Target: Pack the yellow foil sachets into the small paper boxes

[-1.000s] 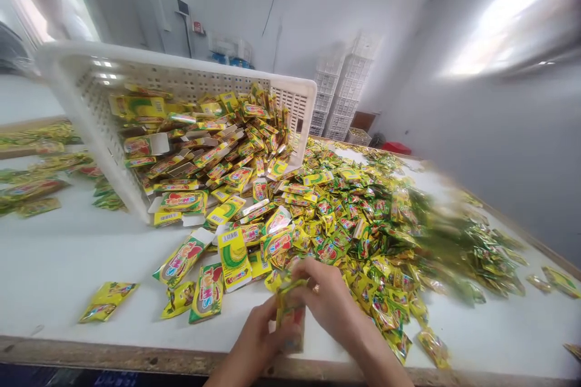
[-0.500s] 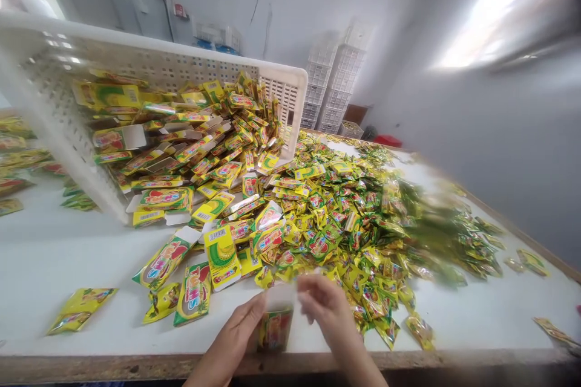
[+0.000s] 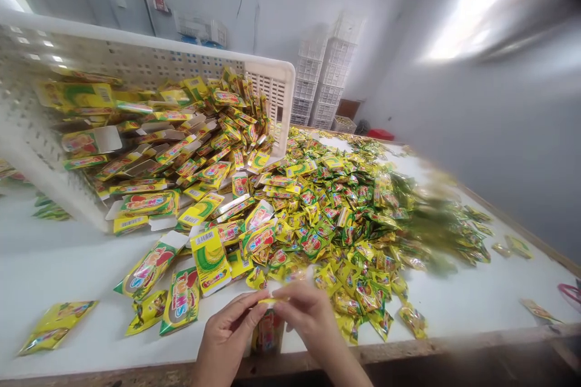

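1. A big white crate (image 3: pixel 136 51) lies tipped on its side on the table (image 3: pixel 476 302). Flat boxes (image 3: pixel 209 257) spill out of its mouth.
2. A wide pile of shiny yellow and green packets (image 3: pixel 354 224) spreads to the right of the crate. Its near edge lies just behind my hands.
3. One loose packet (image 3: pixel 54 323) lies far off to the left. More white crates (image 3: pixel 327 78) are stacked by the back wall.
4. Nothing stands between me and the box (image 3: pixel 269 332). Only my own fingers hide its top.
5. The box stands up at the near edge of the table, between my hands.
6. Half a second ago my right hand (image 3: pixel 308 320) was off to the side and the top of the box was a pale blur. Now both hands meet over it.
7. The tipped crate also shows further left in my view than before.
8. My left hand (image 3: pixel 224 338) comes in from below with its fingers stretched to the right. It pinches the top of the box.
9. My right hand curls over from the other side, and its fingertips pinch the same top edge. Both grips are narrow and tight on the box.
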The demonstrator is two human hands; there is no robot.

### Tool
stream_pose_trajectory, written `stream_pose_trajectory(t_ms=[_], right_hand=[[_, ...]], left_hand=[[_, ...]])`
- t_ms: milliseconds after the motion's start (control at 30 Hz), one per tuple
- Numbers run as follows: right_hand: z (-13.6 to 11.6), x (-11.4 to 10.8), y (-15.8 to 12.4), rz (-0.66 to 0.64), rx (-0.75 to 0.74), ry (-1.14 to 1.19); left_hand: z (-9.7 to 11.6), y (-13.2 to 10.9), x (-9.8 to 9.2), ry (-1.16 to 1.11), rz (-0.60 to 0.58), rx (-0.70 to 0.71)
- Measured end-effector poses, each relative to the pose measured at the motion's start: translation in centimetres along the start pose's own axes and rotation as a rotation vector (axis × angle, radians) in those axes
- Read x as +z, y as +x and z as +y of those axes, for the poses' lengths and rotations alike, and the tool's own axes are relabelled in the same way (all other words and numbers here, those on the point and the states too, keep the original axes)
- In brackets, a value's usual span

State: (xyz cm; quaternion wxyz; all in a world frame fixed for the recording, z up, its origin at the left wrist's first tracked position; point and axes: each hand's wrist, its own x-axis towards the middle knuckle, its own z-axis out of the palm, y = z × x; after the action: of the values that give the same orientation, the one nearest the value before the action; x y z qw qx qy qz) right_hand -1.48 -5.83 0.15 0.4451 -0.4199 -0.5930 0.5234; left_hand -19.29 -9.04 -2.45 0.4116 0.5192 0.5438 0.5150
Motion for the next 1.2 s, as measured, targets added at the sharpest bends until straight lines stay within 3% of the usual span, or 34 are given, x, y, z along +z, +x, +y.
stream_pose_trajectory(t_ms=[100,200,267,367,467,533,667,800,933,1033,1133,1200], right_hand=[[0.6,0.1,0.2,0.063,-0.045,-0.064],[0.6,-0.1,0.1,0.07,-0.249,-0.138],[0.6,-0.3,-0.3,0.057,-0.393,-0.198],[0.9,-0.5,-1.4,0.057,-0.521,-0.353],[1.2,-0.4,-2.5,0.06,-0.567,-0.46],[0.8,-0.3,-2.9,0.06,-0.523,-0.41],[-0.6,-0.3,-2.6,0.079,-0.332,-0.259],[-1.6,-0.4,-2.1,0.021,-0.325,-0.324],[-3.8,-1.4,-1.4,-0.137,-0.325,-0.586],[-6.3,-2.6,-0.4,-0.328,-0.363,-0.966],[-7.8,-2.8,0.6,-0.475,-0.494,-1.322],[-7.6,-2.3,0.8,-0.55,-0.607,-1.424]], left_hand=[[0.2,0.5,0.3,0.066,0.0,0.088],[0.2,1.2,-0.3,0.181,-0.035,0.352],[-0.1,1.4,-1.0,0.245,-0.106,0.51],[-1.0,0.8,-1.8,0.302,-0.235,0.594],[-1.6,-0.1,-1.7,0.261,-0.272,0.596],[-1.5,-0.6,-1.2,0.232,-0.251,0.566],[-1.1,-0.8,-0.6,0.237,-0.223,0.373],[-1.2,-0.7,-0.5,0.159,-0.258,0.178],[-0.9,-0.8,-0.3,0.133,-0.268,0.136],[-0.3,-0.7,-0.2,0.118,-0.273,0.109],[-0.1,-0.6,-0.3,0.103,-0.29,0.084],[-0.1,-0.5,-0.4,0.094,-0.283,0.085]])
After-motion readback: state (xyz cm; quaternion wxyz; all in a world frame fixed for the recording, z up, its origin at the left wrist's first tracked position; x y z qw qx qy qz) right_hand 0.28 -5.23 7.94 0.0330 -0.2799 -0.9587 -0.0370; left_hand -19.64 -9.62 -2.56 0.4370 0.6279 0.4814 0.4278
